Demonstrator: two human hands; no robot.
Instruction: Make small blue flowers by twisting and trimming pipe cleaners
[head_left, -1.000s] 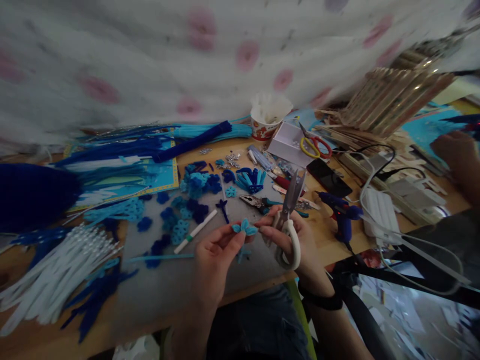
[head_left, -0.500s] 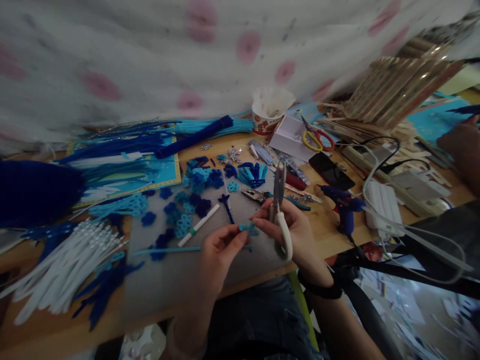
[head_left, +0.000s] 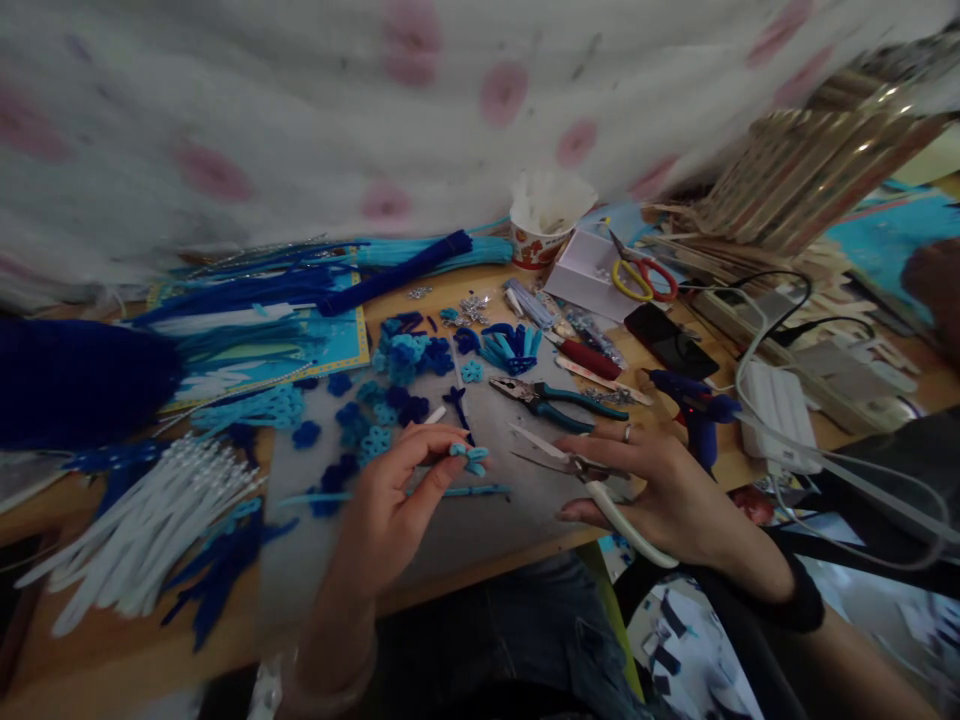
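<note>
My left hand (head_left: 405,485) pinches a small light-blue pipe-cleaner flower (head_left: 471,458) between thumb and fingertips, over the grey mat. To its right, my right hand (head_left: 652,490) holds scissors (head_left: 619,515) with white handles, the blades slightly parted and aimed left toward the flower without touching it. One handle is partly hidden by the fingers. Beneath the hands, a light-blue pipe cleaner (head_left: 472,490) lies across the mat (head_left: 442,550). A dark-blue twisted pipe-cleaner piece (head_left: 459,410) and a white stick, partly covered by my left hand, lie just beyond.
Pliers (head_left: 544,400) lie beyond the scissors, with a blue glue gun (head_left: 694,405) and phone (head_left: 670,340) to the right. Blue pipe-cleaner flowers (head_left: 397,350) cluster on the mat. White pipe cleaners (head_left: 165,530) spread at left. Another person's hand (head_left: 934,280) is at far right.
My right hand has moved right, away from the flower, and the scissors have swung from pointing up to pointing left. My left hand keeps the flower and has shifted slightly left.
</note>
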